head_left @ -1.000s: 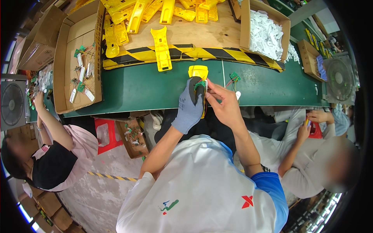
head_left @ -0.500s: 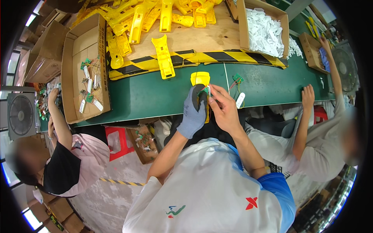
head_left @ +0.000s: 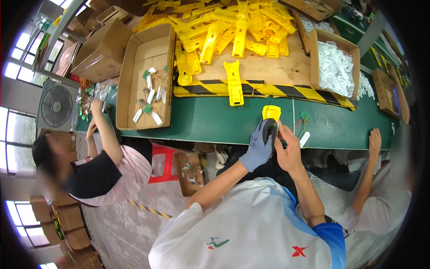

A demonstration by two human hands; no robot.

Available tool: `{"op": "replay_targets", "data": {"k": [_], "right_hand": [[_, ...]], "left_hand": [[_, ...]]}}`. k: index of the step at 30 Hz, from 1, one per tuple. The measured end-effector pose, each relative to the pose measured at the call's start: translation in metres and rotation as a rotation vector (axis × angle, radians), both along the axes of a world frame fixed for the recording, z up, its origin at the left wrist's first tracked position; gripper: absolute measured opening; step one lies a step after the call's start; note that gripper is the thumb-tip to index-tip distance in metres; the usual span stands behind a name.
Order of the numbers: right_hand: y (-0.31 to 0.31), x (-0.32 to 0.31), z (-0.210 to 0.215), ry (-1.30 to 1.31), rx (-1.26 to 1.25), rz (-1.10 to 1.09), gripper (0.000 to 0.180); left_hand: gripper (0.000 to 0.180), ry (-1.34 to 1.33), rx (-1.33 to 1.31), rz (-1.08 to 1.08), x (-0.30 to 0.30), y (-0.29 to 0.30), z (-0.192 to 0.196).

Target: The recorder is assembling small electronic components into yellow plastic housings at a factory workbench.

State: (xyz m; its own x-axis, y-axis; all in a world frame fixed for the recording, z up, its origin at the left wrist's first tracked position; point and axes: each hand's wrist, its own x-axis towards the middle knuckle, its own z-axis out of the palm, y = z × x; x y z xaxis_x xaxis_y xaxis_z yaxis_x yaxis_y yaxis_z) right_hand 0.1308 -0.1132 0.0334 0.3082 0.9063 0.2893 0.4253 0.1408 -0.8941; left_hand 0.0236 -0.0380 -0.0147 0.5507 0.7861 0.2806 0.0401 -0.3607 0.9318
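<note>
My left hand point(head_left: 260, 145), in a grey glove, grips the lower end of a yellow plastic housing point(head_left: 271, 113) at the near edge of the green table point(head_left: 210, 122). My bare right hand point(head_left: 289, 152) presses against the same piece from the right, fingers curled on its side. A small green circuit board with red wires point(head_left: 304, 117) and a white oblong part point(head_left: 304, 139) lie just right of my hands. Another yellow housing point(head_left: 234, 84) lies flat across the striped tape behind them.
A heap of yellow housings point(head_left: 233, 27) covers the wooden board at the back. An open cardboard box of small circuit boards point(head_left: 150, 85) stands left, a box of white parts point(head_left: 333, 67) right. One person works at my left near a fan point(head_left: 56, 106); another person's hand point(head_left: 375, 139) rests on the table edge at right.
The view has shifted a little. My hands stay on the yellow housing at the table edge. The person at right lowered a hand onto the table edge.
</note>
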Motion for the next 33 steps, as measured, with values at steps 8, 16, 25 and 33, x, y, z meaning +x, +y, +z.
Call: {"op": "replay_targets", "data": {"k": [8,16,25,33], "right_hand": [[-0.040,0.075,0.047,-0.177,-0.354,0.208,0.075],[-0.095,0.255,-0.003,-0.594,-0.455,-0.756,0.056],[-0.075,0.129,0.008,-0.375,-0.216,-0.652,0.038],[-0.071,0.061,-0.016,-0.759,-0.067,-0.379,0.035]], "left_hand": [[0.071,0.305,0.098,-0.389,-0.017,0.005,0.056],[0.085,0.694,0.459,0.480,-0.023,0.112,0.044],[0.079,0.042,-0.219,0.289,-0.044,0.096,0.009],[0.041,-0.221,-0.844,0.228,-0.031,0.014,0.044]]}}
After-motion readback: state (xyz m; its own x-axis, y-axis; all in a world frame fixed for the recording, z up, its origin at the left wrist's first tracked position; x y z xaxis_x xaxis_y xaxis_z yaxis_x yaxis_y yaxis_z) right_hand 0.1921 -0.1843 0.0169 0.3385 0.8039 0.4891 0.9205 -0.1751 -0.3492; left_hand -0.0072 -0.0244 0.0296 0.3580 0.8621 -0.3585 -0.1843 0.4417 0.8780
